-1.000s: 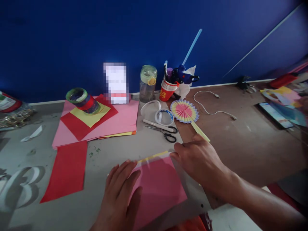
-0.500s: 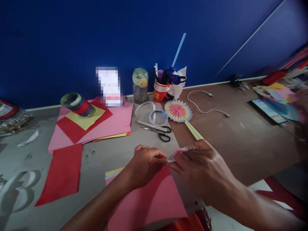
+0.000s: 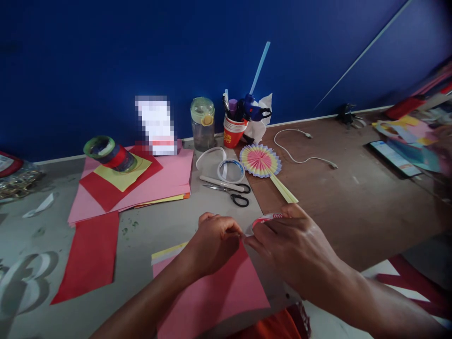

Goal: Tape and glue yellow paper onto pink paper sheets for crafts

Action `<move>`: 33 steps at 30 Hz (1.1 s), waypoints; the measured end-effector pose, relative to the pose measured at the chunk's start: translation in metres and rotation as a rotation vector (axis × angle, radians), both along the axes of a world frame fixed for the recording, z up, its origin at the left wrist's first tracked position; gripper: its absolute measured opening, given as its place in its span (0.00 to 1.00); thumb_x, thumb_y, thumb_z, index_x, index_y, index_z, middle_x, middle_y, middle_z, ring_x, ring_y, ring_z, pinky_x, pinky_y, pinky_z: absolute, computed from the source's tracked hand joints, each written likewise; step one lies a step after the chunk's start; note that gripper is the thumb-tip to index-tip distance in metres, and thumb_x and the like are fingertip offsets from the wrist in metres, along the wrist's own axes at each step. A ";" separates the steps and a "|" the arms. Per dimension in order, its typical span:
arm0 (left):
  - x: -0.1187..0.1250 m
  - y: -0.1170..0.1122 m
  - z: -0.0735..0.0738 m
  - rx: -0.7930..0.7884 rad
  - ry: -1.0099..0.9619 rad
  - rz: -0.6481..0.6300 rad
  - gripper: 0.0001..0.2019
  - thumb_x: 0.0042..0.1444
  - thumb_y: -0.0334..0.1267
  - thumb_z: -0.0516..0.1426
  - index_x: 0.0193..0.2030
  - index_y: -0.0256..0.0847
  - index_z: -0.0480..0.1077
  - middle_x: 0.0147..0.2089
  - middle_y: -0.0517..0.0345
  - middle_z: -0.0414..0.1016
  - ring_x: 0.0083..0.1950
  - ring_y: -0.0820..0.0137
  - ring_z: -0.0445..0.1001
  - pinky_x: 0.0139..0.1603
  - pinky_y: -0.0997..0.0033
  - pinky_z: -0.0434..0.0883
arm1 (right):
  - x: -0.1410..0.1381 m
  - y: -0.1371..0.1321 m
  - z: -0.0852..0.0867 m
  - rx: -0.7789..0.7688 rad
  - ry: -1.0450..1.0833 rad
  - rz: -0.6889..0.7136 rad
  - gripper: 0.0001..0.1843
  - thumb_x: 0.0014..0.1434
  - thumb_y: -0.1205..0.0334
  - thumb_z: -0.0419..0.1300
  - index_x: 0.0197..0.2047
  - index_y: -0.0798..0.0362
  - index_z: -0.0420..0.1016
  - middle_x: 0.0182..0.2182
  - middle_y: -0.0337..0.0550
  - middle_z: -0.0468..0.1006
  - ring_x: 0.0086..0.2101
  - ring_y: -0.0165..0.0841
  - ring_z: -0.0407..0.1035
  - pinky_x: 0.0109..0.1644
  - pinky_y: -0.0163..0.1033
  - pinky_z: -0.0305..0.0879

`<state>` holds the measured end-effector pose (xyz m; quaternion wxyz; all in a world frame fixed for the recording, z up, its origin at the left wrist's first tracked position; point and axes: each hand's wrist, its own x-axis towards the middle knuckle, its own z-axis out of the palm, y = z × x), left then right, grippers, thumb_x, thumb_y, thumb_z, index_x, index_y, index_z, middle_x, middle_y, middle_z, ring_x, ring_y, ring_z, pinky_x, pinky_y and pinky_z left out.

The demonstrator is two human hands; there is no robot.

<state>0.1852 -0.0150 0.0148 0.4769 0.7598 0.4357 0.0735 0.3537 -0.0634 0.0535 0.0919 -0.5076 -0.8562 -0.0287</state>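
My right hand (image 3: pixel 293 240) grips a roll of tape (image 3: pixel 259 222) whose core is printed red and white; the fingers cover much of it. Close beside it, my left hand (image 3: pixel 215 245) is closed in a pinch, and a short bit of clear tape seems to run from its fingertips to the roll. Both hands are just above the far right corner of a pink paper sheet (image 3: pixel 226 292). That sheet lies over a strip with yellow and white edges (image 3: pixel 169 252), partly hidden by my left forearm.
Scissors (image 3: pixel 229 190), another tape roll (image 3: pixel 231 171) and a pleated paper fan (image 3: pixel 260 161) lie beyond my hands. A bottle (image 3: pixel 203 125), a cup of pens (image 3: pixel 233 131) and a lit screen line the wall. Coloured papers (image 3: pixel 176 174) are at left, a phone (image 3: pixel 395 160) at right.
Both hands stay close together in the same grips, with the fingertips drawn slightly nearer each other. The view has shifted a little, and the pink sheet lies slightly further left.
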 end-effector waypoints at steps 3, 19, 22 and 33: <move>0.000 -0.003 -0.005 0.054 -0.030 0.013 0.10 0.50 0.30 0.48 0.26 0.42 0.69 0.26 0.63 0.74 0.33 0.70 0.70 0.51 0.63 0.60 | 0.000 0.000 -0.001 -0.001 0.000 0.007 0.15 0.60 0.66 0.59 0.21 0.53 0.68 0.16 0.35 0.70 0.19 0.31 0.65 0.35 0.42 0.46; 0.004 -0.006 -0.002 0.102 -0.062 0.156 0.07 0.49 0.32 0.48 0.24 0.42 0.64 0.26 0.62 0.73 0.33 0.69 0.70 0.46 0.64 0.66 | -0.004 -0.012 -0.029 0.127 0.278 -0.095 0.18 0.65 0.64 0.55 0.23 0.53 0.70 0.17 0.33 0.75 0.19 0.25 0.66 0.38 0.38 0.53; -0.003 0.000 -0.006 0.095 -0.076 0.168 0.07 0.48 0.32 0.48 0.23 0.41 0.65 0.25 0.63 0.72 0.31 0.71 0.69 0.38 0.69 0.66 | -0.005 -0.019 -0.025 0.126 0.324 -0.111 0.17 0.65 0.64 0.55 0.24 0.52 0.71 0.15 0.32 0.74 0.18 0.25 0.66 0.38 0.38 0.54; -0.048 0.027 0.005 0.145 0.047 -0.025 0.17 0.59 0.38 0.49 0.52 0.47 0.72 0.51 0.59 0.78 0.51 0.64 0.72 0.63 0.54 0.59 | 0.029 -0.010 -0.013 0.047 0.331 -0.304 0.06 0.64 0.63 0.57 0.37 0.48 0.75 0.31 0.38 0.83 0.30 0.36 0.77 0.45 0.43 0.58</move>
